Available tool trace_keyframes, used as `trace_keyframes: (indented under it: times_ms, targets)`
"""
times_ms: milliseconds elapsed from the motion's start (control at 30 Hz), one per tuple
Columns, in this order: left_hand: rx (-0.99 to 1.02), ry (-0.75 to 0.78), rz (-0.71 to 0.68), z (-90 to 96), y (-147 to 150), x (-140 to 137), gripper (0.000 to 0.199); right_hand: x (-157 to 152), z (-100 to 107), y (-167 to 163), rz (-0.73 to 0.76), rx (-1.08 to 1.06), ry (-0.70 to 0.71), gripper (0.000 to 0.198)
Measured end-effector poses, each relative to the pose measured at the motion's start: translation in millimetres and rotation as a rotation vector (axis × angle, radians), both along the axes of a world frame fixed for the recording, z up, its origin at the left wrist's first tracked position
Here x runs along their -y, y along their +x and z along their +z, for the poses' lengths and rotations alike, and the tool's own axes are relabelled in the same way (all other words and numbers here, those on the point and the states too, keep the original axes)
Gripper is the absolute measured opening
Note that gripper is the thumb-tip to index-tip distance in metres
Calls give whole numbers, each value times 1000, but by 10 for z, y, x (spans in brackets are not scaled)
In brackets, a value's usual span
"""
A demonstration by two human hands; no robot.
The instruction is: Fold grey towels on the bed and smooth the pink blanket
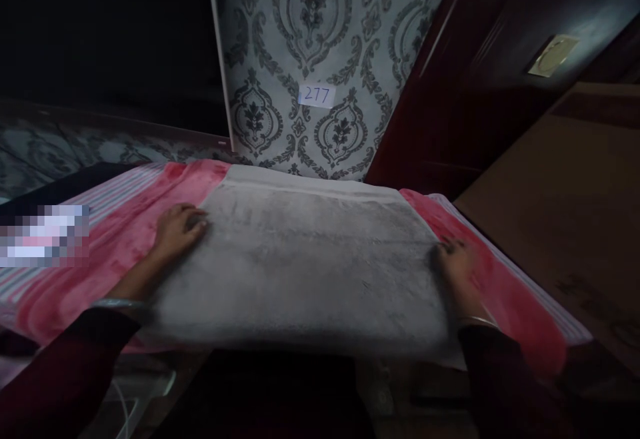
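Note:
A grey plush cloth (300,266) lies spread flat over a pink and red plush cover (135,232), with a pale band along its far edge. My left hand (179,231) is at the cloth's left edge, fingers curled in on it. At the opposite edge, my right hand (457,267) has its bent fingers closed on the cloth's right side, slightly blurred. Both forearms reach in from the near side in dark sleeves.
A striped fabric (540,296) shows beneath the pink cover. Behind stands a patterned wall with a paper label (317,95) reading 277. A dark screen (110,46) is at left; a large cardboard box (565,212) flanks the right side.

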State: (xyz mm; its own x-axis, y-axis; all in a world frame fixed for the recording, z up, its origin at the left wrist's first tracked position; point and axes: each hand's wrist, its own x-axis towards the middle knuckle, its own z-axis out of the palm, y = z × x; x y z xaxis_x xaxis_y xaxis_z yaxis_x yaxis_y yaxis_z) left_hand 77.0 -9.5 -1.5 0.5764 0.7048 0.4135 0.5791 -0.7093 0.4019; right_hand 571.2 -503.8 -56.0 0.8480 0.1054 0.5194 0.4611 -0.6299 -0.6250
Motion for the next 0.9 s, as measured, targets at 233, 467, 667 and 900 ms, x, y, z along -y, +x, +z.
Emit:
trace_keyframes:
  times_ms: [233, 467, 667, 900]
  targets:
    - [-213, 143, -358, -109, 461, 300, 43, -641, -164, -523, 518, 233, -315, 42]
    - [-178, 211, -315, -327, 436, 305, 36, -696, -280, -726, 441, 311, -378, 36]
    - [-195, 231, -296, -292, 472, 416, 28, -660, -326, -753, 379, 365, -407, 35]
    - [-123, 166, -170, -281, 427, 488, 28, -629, -450, -637, 425, 406, -337, 36]
